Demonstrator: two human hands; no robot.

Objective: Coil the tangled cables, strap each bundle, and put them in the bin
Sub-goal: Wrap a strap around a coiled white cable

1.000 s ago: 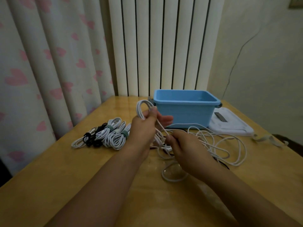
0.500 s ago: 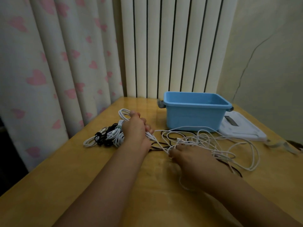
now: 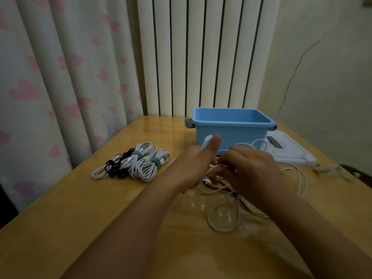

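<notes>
A loose white cable [image 3: 223, 218] lies tangled on the wooden table in front of the blue bin [image 3: 231, 133], with a dark cable mixed into it. My left hand [image 3: 195, 164] grips white loops of this cable, thumb raised against the bin's front. Close on its right, my right hand [image 3: 249, 170] holds a strand of the same cable, fingers curled over it. To the left lie several coiled bundles [image 3: 138, 162], white and black, strapped with green bands.
A white flat device [image 3: 289, 154] lies right of the bin. Loose straps [image 3: 334, 170] lie near the table's right edge. A curtain hangs at the left, a radiator stands behind the table, a wall at the right.
My left hand rose from beside the strapped bundles back to the middle, thumb up with cable loops. My right hand lifted off the table and came up next to it.
</notes>
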